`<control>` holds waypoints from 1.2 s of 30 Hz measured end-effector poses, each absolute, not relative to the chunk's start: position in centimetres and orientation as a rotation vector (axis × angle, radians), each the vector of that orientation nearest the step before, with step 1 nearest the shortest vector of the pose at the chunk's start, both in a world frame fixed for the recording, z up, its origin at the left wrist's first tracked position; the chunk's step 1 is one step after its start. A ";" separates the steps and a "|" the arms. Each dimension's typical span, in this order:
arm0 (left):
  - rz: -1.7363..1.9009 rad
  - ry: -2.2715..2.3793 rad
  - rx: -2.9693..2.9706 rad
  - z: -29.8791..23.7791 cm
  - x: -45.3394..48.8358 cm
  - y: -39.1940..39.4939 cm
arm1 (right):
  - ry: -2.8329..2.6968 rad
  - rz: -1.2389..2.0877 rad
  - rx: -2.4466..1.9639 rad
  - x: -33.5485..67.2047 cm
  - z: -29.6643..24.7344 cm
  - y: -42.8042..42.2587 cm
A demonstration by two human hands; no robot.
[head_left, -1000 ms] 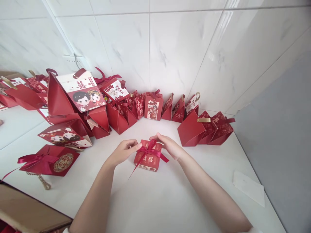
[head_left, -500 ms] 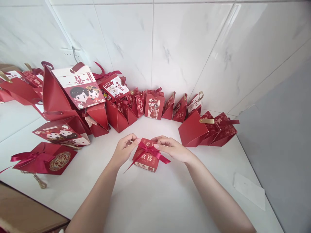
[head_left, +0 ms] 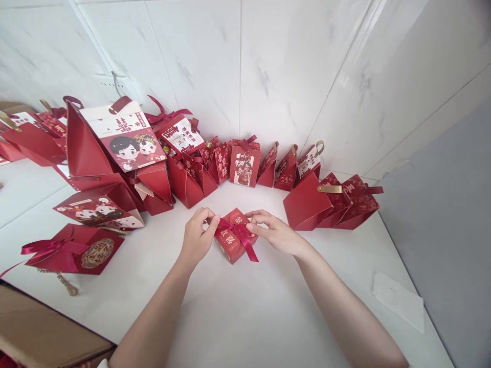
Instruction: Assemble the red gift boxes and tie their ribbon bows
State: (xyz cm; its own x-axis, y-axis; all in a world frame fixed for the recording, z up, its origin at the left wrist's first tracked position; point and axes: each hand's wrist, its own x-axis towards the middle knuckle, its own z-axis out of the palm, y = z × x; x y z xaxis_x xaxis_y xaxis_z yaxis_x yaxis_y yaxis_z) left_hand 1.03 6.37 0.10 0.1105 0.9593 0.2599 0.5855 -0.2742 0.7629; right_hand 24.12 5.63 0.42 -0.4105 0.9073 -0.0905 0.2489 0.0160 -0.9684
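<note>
A small red gift box (head_left: 230,249) with pale lettering sits on the white table, turned at an angle. Around it runs a dark pink ribbon (head_left: 251,251), tied in a bow on top, one tail hanging over the front side. My left hand (head_left: 200,232) pinches the bow's left part between thumb and bent fingers at the box's left edge. On the opposite side, my right hand (head_left: 274,232) has thumb and fingers closed on the right part of the bow, close to the box's right edge. The fingertips partly cover the ribbon there.
Several red gift boxes (head_left: 245,166) line the back by the tiled wall. A bigger box with cartoon faces (head_left: 128,145) tops the left pile. Nearer lies a ribboned red box (head_left: 95,250) with a gold tassel (head_left: 69,286). Cardboard (head_left: 46,327) fills the lower left; white paper (head_left: 399,301) lies right.
The small gift box has turned on the table, so its front corner now points toward me. Both hands stay at the bow, and the ribbon's tails have shifted with the box.
</note>
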 end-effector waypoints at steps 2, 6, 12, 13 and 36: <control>1.023 1.519 1.921 0.0 1.1 6.4 | -1.706 1.426 -1.185 24.1 0.2 5.8; 0.973 1.518 1.869 0.2 0.6 6.6 | -1.669 1.502 -1.091 24.3 0.3 5.8; 1.024 1.251 1.610 0.6 -0.4 7.2 | -1.647 1.274 -1.411 25.6 1.3 5.6; 1.008 1.206 1.617 0.6 -0.3 7.1 | -1.688 1.236 -1.476 25.9 1.5 5.5; 0.802 0.963 1.592 0.0 0.7 6.6 | -2.187 1.405 -1.027 22.1 5.2 -0.1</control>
State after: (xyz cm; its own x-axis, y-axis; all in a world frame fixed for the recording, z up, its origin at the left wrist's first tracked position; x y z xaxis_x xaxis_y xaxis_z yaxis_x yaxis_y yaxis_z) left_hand 0.67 6.62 -0.03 0.4490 0.8933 0.0203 0.1824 -0.1138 0.9766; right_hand 22.08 -0.13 5.24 -0.6784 0.7288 -0.0926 0.3875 0.2479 -0.8879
